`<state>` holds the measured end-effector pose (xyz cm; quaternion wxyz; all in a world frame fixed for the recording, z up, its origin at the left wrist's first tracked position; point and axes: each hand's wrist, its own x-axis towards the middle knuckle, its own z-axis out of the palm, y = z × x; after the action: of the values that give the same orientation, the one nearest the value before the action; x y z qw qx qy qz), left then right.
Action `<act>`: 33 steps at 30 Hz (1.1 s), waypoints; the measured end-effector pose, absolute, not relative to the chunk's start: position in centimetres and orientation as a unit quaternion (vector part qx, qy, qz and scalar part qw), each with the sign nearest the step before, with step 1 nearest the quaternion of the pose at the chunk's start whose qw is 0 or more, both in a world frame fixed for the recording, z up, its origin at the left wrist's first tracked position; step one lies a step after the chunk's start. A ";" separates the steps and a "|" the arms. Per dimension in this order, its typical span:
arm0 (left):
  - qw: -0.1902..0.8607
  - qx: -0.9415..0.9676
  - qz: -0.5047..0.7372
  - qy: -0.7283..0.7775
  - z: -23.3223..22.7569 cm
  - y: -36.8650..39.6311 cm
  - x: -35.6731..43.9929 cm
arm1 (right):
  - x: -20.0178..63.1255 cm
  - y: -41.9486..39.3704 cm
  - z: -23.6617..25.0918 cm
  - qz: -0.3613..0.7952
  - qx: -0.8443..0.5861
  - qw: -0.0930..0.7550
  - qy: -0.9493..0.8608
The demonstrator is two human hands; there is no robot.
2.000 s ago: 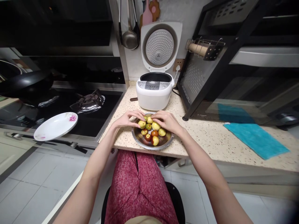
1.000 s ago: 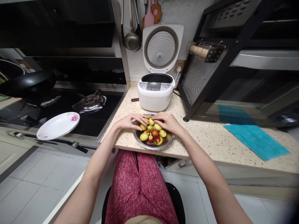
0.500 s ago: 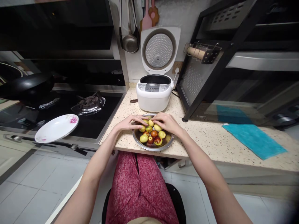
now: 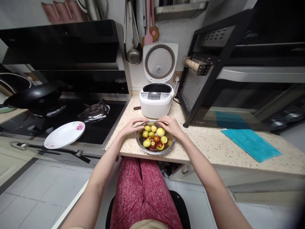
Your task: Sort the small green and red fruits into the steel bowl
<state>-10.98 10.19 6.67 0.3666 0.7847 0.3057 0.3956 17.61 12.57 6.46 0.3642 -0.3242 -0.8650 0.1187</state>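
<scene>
A metal bowl [image 4: 168,147] holds several jujubes [image 4: 156,139], some yellow-green and some red-brown. It sits on the speckled countertop close to the front edge. My left hand [image 4: 133,126] is at the bowl's far left rim, fingers stretched forward and nothing visible in them. Across from it, my right hand [image 4: 171,125] reaches over the far right rim with its fingers extended, near a large yellow jujube [image 4: 160,132]. Whether the fingertips press on the rim is hard to see. Behind the bowl stands a white rice cooker [image 4: 156,106] with its lid [image 4: 160,62] raised.
Left is a gas stove [image 4: 95,109] with a black wok [image 4: 35,95] and a floral white plate [image 4: 64,135] at its front edge. On the right, a black rack [image 4: 190,108] holds an oven [image 4: 257,105]; a blue cloth [image 4: 252,143] lies before it. Ladles [image 4: 133,55] hang behind.
Both hands have drawn back from among the jujubes to the bowl's far rim, uncovering more of the fruit. The view has tilted up slightly.
</scene>
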 end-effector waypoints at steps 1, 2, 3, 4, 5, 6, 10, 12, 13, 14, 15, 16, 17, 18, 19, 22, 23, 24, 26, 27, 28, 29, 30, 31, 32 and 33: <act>0.372 0.774 0.405 0.315 6.6 10.2 -10.9 | 17.6 12.7 6.5 0.119 -0.336 0.374 -0.856; 0.377 0.761 0.418 0.323 6.5 10.1 -10.8 | 17.7 12.8 6.6 0.123 -0.352 0.382 -0.845; 0.378 0.747 0.434 0.332 6.4 10.0 -10.7 | 17.8 12.8 6.7 0.133 -0.377 0.389 -0.830; 0.374 0.732 0.455 0.342 6.5 9.7 -10.5 | 18.0 12.7 6.7 0.146 -0.408 0.392 -0.811; 0.364 0.717 0.476 0.355 6.5 9.3 -10.3 | 18.2 12.4 6.7 0.160 -0.441 0.393 -0.791; 0.350 0.704 0.496 0.368 6.7 8.7 -10.1 | 18.6 12.0 6.6 0.171 -0.473 0.393 -0.770; 0.259 0.699 0.511 0.428 7.5 5.1 -8.6 | 20.6 9.2 5.4 0.198 -0.533 0.379 -0.730; 0.206 0.714 0.482 0.464 7.7 3.1 -7.5 | 21.2 7.5 4.4 0.277 -0.557 0.345 -0.703; 0.191 0.721 0.464 0.478 7.7 2.3 -7.0 | 21.2 6.7 4.0 0.314 -0.561 0.326 -0.692; 0.183 0.727 0.447 0.488 7.6 1.6 -6.4 | 21.1 6.1 3.7 0.341 -0.565 0.310 -0.684; 0.180 0.734 0.430 0.494 7.5 1.0 -5.9 | 20.8 5.7 3.5 0.350 -0.569 0.299 -0.681; 0.179 0.741 0.416 0.496 7.2 0.7 -5.5 | 20.5 5.4 3.4 0.344 -0.574 0.295 -0.682; 0.178 0.747 0.404 0.498 6.8 0.5 -5.2 | 20.0 5.4 3.5 0.326 -0.581 0.295 -0.685; 0.175 0.751 0.394 0.500 6.5 0.4 -5.0 | 19.6 5.5 3.7 0.302 -0.587 0.299 -0.689; 0.171 0.752 0.387 0.505 6.1 0.5 -4.9 | 19.1 5.8 4.0 0.277 -0.592 0.304 -0.693; 0.158 0.747 0.375 0.526 5.0 0.9 -5.5 | 17.6 7.0 5.3 0.233 -0.592 0.313 -0.705; 0.156 0.744 0.373 0.532 4.7 1.0 -5.8 | 17.1 7.4 5.8 0.222 -0.591 0.313 -0.709; 0.155 0.741 0.374 0.536 4.4 1.2 -6.3 | 16.5 7.7 6.2 0.214 -0.590 0.310 -0.714; 0.161 0.728 0.382 0.546 4.1 1.5 -7.2 | 15.1 8.4 7.1 0.201 -0.590 0.300 -0.722; 0.166 0.719 0.389 0.551 4.0 1.6 -7.6 | 14.4 8.7 7.6 0.196 -0.591 0.294 -0.725; 0.171 0.710 0.397 0.556 3.9 1.8 -8.1 | 13.7 9.0 8.0 0.192 -0.592 0.287 -0.728; 0.174 0.701 0.406 0.560 3.9 2.0 -8.5 | 13.0 9.3 8.4 0.188 -0.593 0.280 -0.731; 0.175 0.693 0.413 0.564 3.8 2.3 -8.8 | 12.3 9.5 8.8 0.185 -0.593 0.273 -0.735; 0.176 0.686 0.420 0.567 3.7 2.5 -9.2 | 11.6 9.8 9.3 0.180 -0.592 0.267 -0.739; 0.177 0.680 0.427 0.569 3.7 2.8 -9.5 | 11.0 10.0 9.7 0.175 -0.591 0.262 -0.743; 0.180 0.675 0.434 0.569 3.6 3.1 -9.8 | 10.3 10.2 10.1 0.167 -0.589 0.257 -0.747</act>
<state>-9.75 3.07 3.55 0.1797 0.6751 0.5690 0.4339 10.32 10.25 10.15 0.2574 -0.5893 -0.7473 0.1673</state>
